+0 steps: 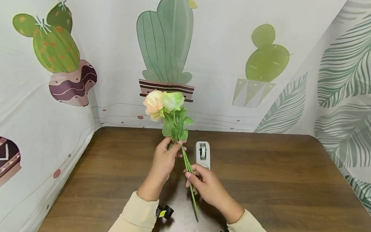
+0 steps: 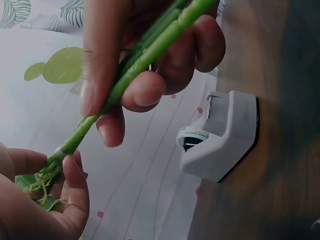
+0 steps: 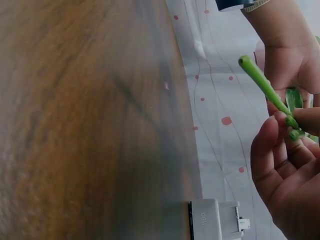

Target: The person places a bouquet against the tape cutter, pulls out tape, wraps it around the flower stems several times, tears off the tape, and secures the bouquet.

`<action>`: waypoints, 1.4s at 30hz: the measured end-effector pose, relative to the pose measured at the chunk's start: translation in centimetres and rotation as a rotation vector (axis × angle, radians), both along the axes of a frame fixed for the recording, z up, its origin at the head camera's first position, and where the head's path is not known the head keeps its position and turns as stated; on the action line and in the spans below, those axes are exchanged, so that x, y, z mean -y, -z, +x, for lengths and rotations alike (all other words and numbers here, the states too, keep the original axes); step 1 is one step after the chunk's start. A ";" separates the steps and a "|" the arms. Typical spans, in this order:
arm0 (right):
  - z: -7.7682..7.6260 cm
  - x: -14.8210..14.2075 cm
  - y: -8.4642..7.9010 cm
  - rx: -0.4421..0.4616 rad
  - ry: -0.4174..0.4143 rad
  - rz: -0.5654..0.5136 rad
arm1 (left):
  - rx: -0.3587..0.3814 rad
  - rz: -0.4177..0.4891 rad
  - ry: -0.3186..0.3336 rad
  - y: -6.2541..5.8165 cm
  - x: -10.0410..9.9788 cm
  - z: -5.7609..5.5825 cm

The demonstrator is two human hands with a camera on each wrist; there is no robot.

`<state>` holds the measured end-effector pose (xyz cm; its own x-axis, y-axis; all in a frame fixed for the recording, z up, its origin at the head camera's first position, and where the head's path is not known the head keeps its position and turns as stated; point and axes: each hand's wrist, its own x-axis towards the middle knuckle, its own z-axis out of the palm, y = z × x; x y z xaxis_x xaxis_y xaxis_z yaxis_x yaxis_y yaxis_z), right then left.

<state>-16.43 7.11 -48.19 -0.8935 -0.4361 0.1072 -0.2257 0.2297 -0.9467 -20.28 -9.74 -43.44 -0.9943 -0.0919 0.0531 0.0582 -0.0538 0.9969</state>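
Two artificial flowers, one peach [image 1: 153, 104] and one pale green-white [image 1: 173, 100], are held together over the table, blooms pointing away from me. Just below their leaves [image 1: 179, 126], my left hand [image 1: 165, 157] pinches the stems between thumb and fingers. Lower down, my right hand [image 1: 207, 187] grips the green stems [image 2: 150, 52] with thumb and curled fingers. The stem ends stick out past it toward me; in the right wrist view one cut stem end [image 3: 245, 61] points up. A white tape dispenser [image 1: 203, 154] with a roll of tape stands just beyond the right hand.
The brown wooden table [image 1: 265, 172] spreads under both hands. Behind it hangs a white cloth [image 1: 215, 60] printed with cacti and leaves, reaching round the left side as well. Black wrist cameras sit below each sleeve.
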 end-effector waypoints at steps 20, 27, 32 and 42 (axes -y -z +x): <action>-0.2 0.1 1.4 0.011 -0.066 0.153 | 0.063 -0.049 -0.014 2.5 0.3 -1.4; -0.2 0.1 1.8 -0.008 -0.074 0.234 | 0.094 -0.105 -0.006 3.8 0.4 -1.8; -0.1 0.1 1.9 -0.003 -0.072 0.260 | 0.111 -0.133 0.008 4.4 0.3 -1.9; -0.1 0.1 2.0 -0.028 -0.071 0.325 | 0.137 -0.182 0.026 5.1 0.3 -1.9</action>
<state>-16.51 7.04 -50.21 -0.8586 -0.5121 -0.0241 -0.2763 0.5018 -0.8197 -22.18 -10.06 -48.54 -0.9953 -0.0676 -0.0696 -0.0778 0.1277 0.9888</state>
